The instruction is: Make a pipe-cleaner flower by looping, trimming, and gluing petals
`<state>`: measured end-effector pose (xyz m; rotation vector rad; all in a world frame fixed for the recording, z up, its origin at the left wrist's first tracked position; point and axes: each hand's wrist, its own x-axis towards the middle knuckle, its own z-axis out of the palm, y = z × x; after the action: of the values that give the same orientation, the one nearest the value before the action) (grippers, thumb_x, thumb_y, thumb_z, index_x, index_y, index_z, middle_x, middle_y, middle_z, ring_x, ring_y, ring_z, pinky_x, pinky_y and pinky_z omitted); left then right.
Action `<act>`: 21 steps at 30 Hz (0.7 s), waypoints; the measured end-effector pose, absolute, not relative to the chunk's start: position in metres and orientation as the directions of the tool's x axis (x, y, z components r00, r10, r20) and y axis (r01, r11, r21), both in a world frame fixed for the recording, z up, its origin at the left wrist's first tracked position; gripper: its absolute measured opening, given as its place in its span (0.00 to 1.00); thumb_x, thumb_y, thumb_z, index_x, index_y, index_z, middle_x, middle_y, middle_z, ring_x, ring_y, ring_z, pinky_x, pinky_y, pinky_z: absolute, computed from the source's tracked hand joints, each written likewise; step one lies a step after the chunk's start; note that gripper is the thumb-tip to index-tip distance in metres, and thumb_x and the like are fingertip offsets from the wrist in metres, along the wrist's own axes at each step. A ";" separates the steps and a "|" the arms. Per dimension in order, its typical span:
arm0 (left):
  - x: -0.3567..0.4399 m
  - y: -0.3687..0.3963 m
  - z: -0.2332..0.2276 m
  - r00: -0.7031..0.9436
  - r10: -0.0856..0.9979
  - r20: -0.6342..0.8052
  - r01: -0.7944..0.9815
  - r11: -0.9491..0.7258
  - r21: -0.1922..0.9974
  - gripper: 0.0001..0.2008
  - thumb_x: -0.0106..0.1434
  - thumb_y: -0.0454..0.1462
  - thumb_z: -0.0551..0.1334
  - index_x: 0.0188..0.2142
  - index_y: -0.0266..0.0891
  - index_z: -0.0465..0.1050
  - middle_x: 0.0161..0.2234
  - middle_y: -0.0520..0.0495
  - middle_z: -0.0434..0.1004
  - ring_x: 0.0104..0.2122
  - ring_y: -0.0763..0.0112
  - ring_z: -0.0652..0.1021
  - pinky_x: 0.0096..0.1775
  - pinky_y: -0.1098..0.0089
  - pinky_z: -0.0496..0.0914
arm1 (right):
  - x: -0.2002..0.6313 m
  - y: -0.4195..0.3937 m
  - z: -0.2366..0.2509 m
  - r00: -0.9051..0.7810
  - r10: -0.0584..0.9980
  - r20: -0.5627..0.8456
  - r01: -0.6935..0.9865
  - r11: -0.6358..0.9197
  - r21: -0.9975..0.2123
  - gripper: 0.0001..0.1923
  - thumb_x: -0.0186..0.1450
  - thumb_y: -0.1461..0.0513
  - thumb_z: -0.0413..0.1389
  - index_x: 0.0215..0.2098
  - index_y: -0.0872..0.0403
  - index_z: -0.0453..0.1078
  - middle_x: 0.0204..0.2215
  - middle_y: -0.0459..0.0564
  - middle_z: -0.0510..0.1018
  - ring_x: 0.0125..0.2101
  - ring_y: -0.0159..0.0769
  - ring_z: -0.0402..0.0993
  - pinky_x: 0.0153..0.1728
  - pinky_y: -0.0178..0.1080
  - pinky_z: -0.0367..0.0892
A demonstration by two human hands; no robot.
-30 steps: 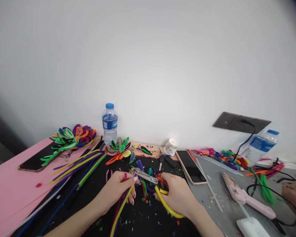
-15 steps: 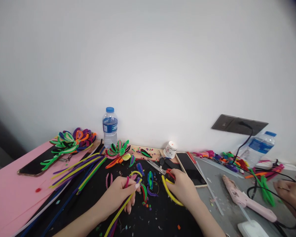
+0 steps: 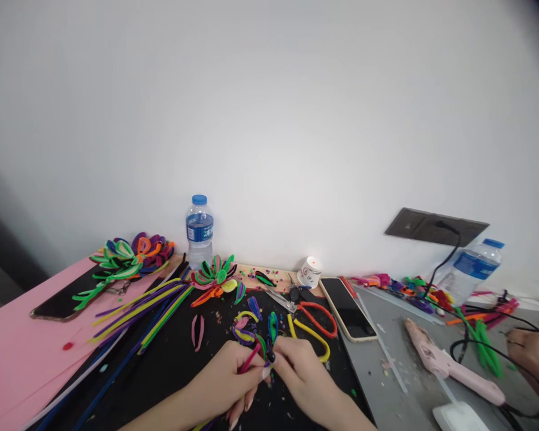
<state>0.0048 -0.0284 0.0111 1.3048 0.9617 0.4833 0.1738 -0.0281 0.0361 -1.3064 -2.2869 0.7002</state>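
Fuzzy, wire-cored pipe cleaner (image 3: 250,359), pink-red and thin, was pinched at its upper end between fingertips of both hands. Left hand (image 3: 227,383) was closed around the stem, nails pointing down toward the near table edge; right hand (image 3: 303,377) met it from the other side, thumb and forefinger shut on the same tip. Met almost touching over the black mat (image 3: 170,359), matte and speckled with small clippings.

Just beyond the fingertips lay short bent loops (image 3: 251,326) of purple, yellow, green and blue, soft and curled. Further past the right fingers rested scissors (image 3: 308,320) with steel blades and thin red and yellow loop handles, untouched. Right of those, a glossy dark phone (image 3: 347,308) sat at the mat's edge, on a grey surface.

Left of the left fingers stretched a fan of long straight stems (image 3: 139,305), yellow, purple and green, leaving an open strip of mat between them and the hand. Beyond that, pink sheet (image 3: 13,347) ran out to the left border.

Far off the right fingers lay a pale pink glue gun (image 3: 444,362), and another person's hand (image 3: 530,359) at the right edge. Clear plastic bottle (image 3: 199,230) stood against the white wall.
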 end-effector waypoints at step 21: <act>0.006 -0.031 0.009 0.581 0.767 -0.272 0.029 0.315 0.949 0.16 0.55 0.47 0.56 0.23 0.34 0.66 0.11 0.57 0.61 0.07 0.82 0.60 0.10 0.81 0.53 | 0.164 -0.027 0.011 -0.409 0.889 -0.207 0.056 -0.202 -0.978 0.22 0.60 0.46 0.45 0.20 0.53 0.51 0.13 0.37 0.52 0.14 0.23 0.42 0.15 0.30 0.39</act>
<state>0.0064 -0.0306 0.0090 1.1636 0.8377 0.5693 0.1638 -0.0266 0.0107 -1.1436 -1.4207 1.6803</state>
